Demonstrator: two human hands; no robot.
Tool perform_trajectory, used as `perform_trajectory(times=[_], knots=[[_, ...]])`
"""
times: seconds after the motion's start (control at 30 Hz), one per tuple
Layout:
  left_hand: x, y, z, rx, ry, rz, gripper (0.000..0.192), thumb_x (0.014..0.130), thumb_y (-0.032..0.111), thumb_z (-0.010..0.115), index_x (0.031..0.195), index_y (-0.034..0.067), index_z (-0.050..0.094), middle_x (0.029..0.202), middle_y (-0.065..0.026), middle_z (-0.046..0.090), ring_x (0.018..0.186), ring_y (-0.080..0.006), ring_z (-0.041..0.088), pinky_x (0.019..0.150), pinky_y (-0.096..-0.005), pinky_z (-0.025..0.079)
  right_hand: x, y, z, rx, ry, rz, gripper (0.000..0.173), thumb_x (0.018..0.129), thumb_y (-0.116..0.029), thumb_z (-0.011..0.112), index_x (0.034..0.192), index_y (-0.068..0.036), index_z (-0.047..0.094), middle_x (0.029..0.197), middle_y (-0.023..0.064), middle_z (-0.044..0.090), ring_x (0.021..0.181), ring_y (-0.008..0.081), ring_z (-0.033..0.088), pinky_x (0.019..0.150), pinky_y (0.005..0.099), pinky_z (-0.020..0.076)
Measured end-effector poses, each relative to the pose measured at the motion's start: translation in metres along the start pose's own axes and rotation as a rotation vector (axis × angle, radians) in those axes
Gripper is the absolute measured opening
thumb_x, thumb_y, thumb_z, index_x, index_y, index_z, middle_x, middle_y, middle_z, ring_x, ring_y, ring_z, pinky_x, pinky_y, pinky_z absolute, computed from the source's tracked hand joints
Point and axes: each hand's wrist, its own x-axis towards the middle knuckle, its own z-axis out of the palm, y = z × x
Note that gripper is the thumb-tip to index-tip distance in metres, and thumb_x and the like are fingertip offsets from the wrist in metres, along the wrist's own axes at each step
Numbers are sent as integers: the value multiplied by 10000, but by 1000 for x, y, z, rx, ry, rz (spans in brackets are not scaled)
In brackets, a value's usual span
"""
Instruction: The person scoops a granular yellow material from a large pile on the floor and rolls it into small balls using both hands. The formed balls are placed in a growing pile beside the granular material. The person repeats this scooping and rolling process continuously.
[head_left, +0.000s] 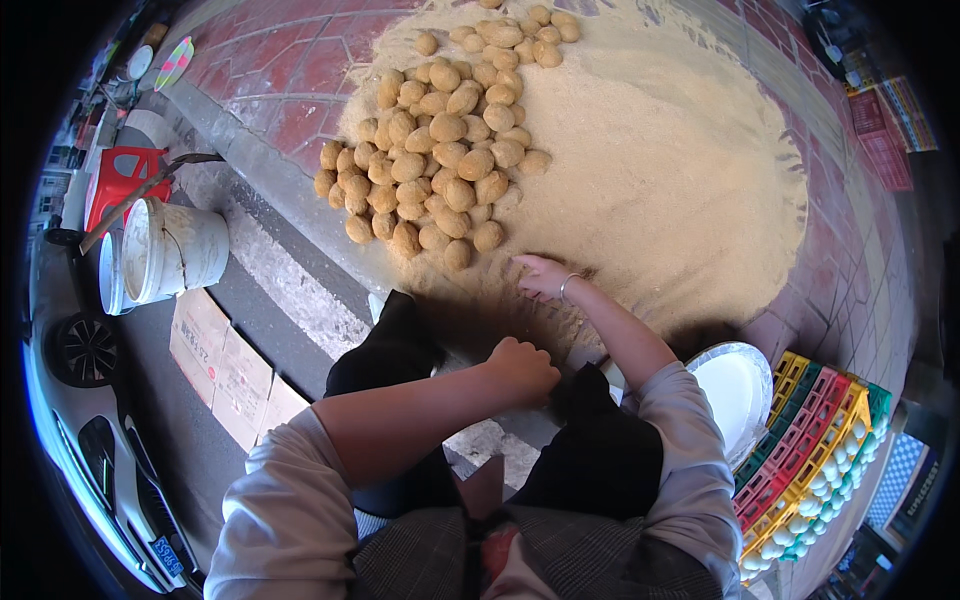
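My right hand (543, 279), with a silver bangle at the wrist, reaches down to the near edge of a wide bed of sawdust-like husk (645, 180) on the paving. Its fingers are partly bent, and whether they hold anything is unclear. My left hand (523, 372) hangs over the gap between my knees, fingers curled; its palm side is hidden. Beyond my hands lies a heap of husk-coated eggs (448, 127), with more coated eggs (510, 34) at the far edge of the bed.
A bucket of white material (729, 397) stands at right beside stacked plastic crates (802, 442) holding pale eggs. At left are dirty white buckets (187, 247), a red plastic stool (124, 180), flattened cardboard (225, 367) and a parked car (90, 420). A kerb (262, 165) borders the paving.
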Motion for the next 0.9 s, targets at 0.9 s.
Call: perform_trajectory(times=[0.9], knots=[[9,-5,-16,-56,149,-72,186,829,178,522,950,114,649,986,-78,612,938,-241,602,757,-375,452,53,-24,-175,-386,472,229,520,831,-387,513,1197,-19,539,1027,189,631,976,315,598,904,374,437]])
